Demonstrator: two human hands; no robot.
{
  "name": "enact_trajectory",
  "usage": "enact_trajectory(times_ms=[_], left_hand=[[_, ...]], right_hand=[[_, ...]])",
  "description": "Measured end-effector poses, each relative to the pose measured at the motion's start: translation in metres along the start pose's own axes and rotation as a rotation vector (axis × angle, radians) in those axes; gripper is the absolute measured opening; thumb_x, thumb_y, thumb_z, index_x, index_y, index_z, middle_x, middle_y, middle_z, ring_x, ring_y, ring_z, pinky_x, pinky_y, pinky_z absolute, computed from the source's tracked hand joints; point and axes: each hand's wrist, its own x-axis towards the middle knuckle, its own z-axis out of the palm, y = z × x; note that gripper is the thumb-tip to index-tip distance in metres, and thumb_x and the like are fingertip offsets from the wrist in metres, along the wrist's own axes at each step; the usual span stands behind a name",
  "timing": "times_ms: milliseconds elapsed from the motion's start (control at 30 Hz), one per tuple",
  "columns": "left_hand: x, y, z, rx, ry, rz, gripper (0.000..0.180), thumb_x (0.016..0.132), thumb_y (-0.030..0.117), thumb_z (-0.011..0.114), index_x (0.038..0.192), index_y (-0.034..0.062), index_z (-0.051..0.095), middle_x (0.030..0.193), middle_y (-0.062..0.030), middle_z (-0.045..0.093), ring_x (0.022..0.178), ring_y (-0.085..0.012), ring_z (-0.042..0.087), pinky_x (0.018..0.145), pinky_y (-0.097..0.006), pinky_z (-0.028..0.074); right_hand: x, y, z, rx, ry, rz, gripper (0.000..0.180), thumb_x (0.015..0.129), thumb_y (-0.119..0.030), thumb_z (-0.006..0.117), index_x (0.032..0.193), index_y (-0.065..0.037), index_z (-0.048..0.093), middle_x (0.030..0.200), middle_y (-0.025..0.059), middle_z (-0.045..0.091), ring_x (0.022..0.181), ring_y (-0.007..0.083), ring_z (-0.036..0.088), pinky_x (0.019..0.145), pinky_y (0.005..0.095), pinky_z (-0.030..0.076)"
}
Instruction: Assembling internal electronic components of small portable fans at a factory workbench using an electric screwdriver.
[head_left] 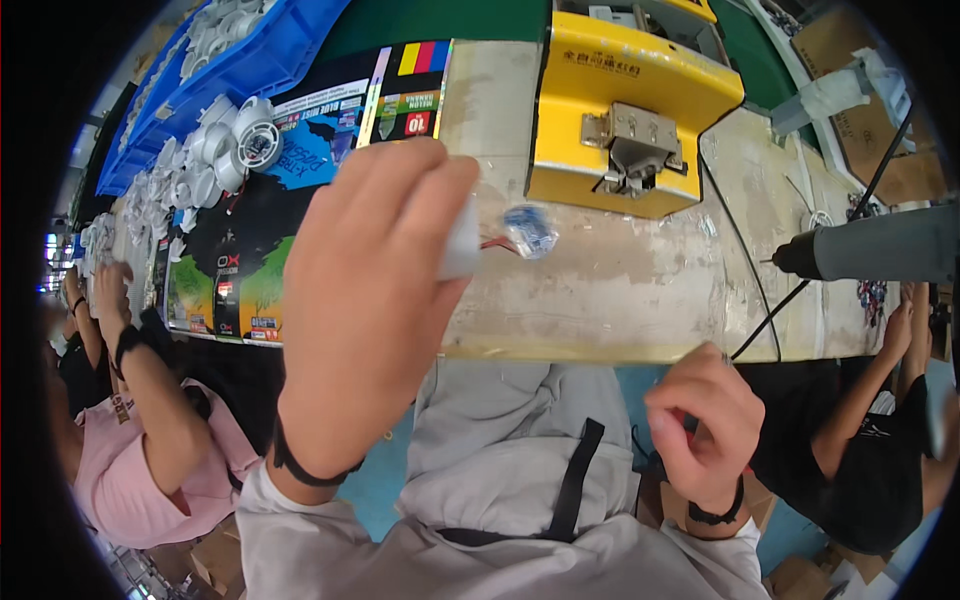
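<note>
So, the desk (620,285) has a yellow machine (560,150) on the far side. Left hand (360,260) has its fingers closed on a white part (461,245) over the desk; right hand (708,425) is loosely curled by the near edge, can't tell if anything's inside. Just right of that part: a bluish packet (530,232), plus red wire (497,243).
</note>
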Motion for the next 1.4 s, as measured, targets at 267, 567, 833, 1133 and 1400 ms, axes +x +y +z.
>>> enact_trajectory(times_ms=[267, 567, 833, 1133, 1400], left_hand=[[-0.049, 0.024, 0.027, -1.152, -0.060, -0.122, 0.056, 0.064, 0.006, 0.075, 0.114, -0.0040, 0.052, 0.115, -0.0223, 0.054, 0.109, -0.0320, 0.055, 0.088, -0.038, 0.047], [-0.070, 0.035, 0.043, -1.172, 0.051, -0.075, 0.054, 0.068, 0.007, 0.078, 0.113, -0.0014, 0.050, 0.117, -0.0282, 0.053, 0.106, -0.0361, 0.058, 0.084, -0.040, 0.050], [-0.071, 0.041, 0.040, -1.181, 0.085, -0.070, 0.063, 0.064, 0.002, 0.081, 0.116, -0.0012, 0.045, 0.115, -0.0304, 0.053, 0.106, -0.0373, 0.058, 0.082, -0.039, 0.051], [-0.070, 0.042, 0.041, -1.216, 0.083, -0.090, 0.065, 0.063, 0.002, 0.082, 0.116, -0.0019, 0.046, 0.115, -0.0300, 0.053, 0.107, -0.0353, 0.058, 0.082, -0.038, 0.051], [-0.073, 0.044, 0.041, -1.221, 0.075, -0.110, 0.065, 0.063, 0.001, 0.082, 0.117, -0.0028, 0.046, 0.116, -0.0298, 0.053, 0.106, -0.0349, 0.058, 0.083, -0.038, 0.051]], right_hand=[[0.023, -0.019, 0.019, 0.152, 0.014, -0.142, 0.031, 0.059, -0.003, 0.073, 0.090, -0.005, 0.068, 0.096, 0.0097, 0.060, 0.075, 0.0224, 0.055, 0.061, 0.0295, 0.046], [0.023, -0.017, 0.020, 0.204, -0.221, -0.296, 0.022, 0.058, 0.000, 0.069, 0.079, -0.006, 0.069, 0.081, 0.0048, 0.061, 0.064, 0.0172, 0.054, 0.055, 0.0265, 0.043], [0.024, -0.015, 0.029, 0.092, -0.097, -0.218, 0.034, 0.054, 0.000, 0.069, 0.087, -0.007, 0.069, 0.077, 0.0014, 0.061, 0.060, 0.0156, 0.052, 0.051, 0.0269, 0.038], [0.023, -0.015, 0.026, -0.025, -0.111, -0.224, 0.036, 0.050, -0.007, 0.068, 0.086, -0.011, 0.071, 0.077, -0.0021, 0.058, 0.063, 0.0146, 0.049, 0.055, 0.0262, 0.037], [0.022, -0.015, 0.029, 0.023, -0.121, -0.187, 0.033, 0.049, -0.009, 0.068, 0.082, -0.012, 0.070, 0.084, 0.0004, 0.056, 0.067, 0.0150, 0.048, 0.057, 0.0266, 0.037]])
